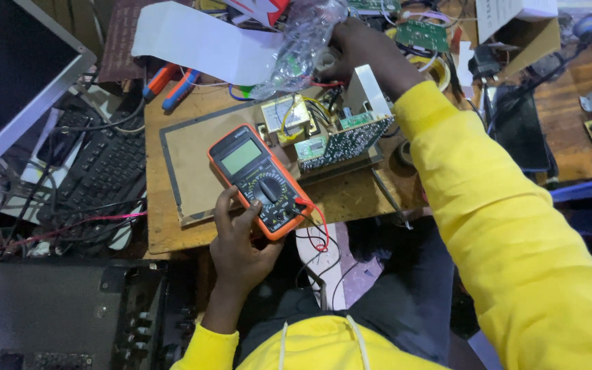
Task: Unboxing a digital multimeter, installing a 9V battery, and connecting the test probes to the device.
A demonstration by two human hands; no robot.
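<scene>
A cluttered wooden desk [173,236] carries a grey monitor [15,75] at the far left, a black keyboard [104,171] beside it, and a brown board [193,164] near the middle. On that board's near edge lies an orange meter [262,179] (its red lead curling off the desk edge), gripped from below by the left hand [238,243], thumb on the dial. The right hand [361,48], yellow sleeve stretched across, closes on a clear plastic bag [303,41] beyond the circuit board [340,140].
</scene>
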